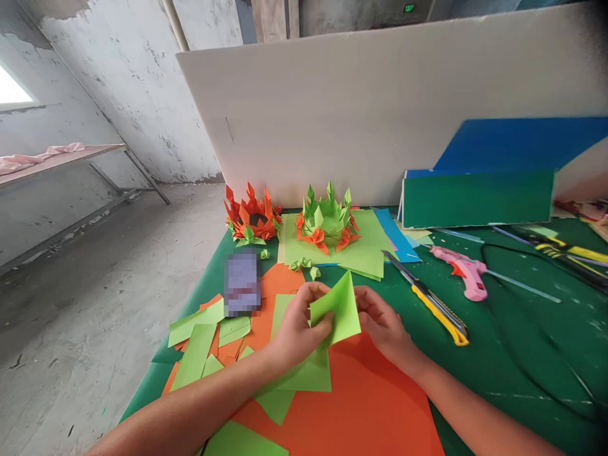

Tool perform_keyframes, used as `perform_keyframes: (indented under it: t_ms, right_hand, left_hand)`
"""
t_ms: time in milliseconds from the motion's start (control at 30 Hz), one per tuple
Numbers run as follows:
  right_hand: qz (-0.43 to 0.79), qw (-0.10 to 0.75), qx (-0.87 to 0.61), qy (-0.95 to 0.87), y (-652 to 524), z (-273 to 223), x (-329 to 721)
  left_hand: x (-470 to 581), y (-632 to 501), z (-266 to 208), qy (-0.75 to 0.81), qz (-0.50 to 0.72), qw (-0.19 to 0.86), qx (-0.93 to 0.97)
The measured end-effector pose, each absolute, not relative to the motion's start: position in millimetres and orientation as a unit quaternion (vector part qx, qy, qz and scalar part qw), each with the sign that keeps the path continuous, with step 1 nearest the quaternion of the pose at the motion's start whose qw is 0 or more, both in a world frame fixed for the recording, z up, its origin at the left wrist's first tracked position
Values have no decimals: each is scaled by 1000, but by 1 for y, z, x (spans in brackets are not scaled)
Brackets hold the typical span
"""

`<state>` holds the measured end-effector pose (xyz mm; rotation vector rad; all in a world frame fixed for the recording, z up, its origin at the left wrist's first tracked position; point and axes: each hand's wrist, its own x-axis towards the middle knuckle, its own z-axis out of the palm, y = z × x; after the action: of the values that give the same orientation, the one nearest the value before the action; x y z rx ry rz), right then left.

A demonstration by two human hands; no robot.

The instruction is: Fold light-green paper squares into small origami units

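A creased piece of light green paper (342, 311) is held up between my hands, partly folded so that one corner points upward. My left hand (306, 320) grips its left side, thumb on the inner face and fingers behind. On the right edge, my right hand (380, 322) pinches the paper between curled fingers and thumb; its fingertips are partly hidden behind the sheet. Below lie a large orange sheet (375, 399) and a flat green sheet (308, 373). Green and orange paper pieces (194, 354) are scattered to the left.
Beyond my hands stand an orange paper crown (251, 215) and a green one (327, 218), with small folded green pieces (300, 263) nearby. A yellow utility knife (432, 304) with its blade out and a pink glue gun (463, 271) lie right. A blurred-out rectangular object (242, 283) lies left.
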<state>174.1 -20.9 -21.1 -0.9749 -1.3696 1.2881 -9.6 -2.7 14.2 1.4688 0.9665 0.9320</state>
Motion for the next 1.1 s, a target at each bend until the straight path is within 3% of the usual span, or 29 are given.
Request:
perform_keyframes:
  t_ms: [100,233,533,667,900,1100]
  right_hand:
    - [563,497,-356,-556,-26,-18,172]
    - [564,463,-366,-578,-31,-12,169]
    - [456,536,-465,-538,-22,-26,176]
    - [395,554,-455,-574,-24,-27,181]
    - [342,558,-422,-627,-24,-19,184]
    - [340,537,-407,-656,-26,-13,187]
  left_hand:
    - [-11,-3,9,408,441,400,692]
    - [-13,-3,3,383,458,354,720]
    - [-15,10,5,420,471,453,629]
    - [-19,17,6,420,514,426,615]
    - [-23,15,9,400,506,563,516]
    - [-20,17,7,360,513,524,577]
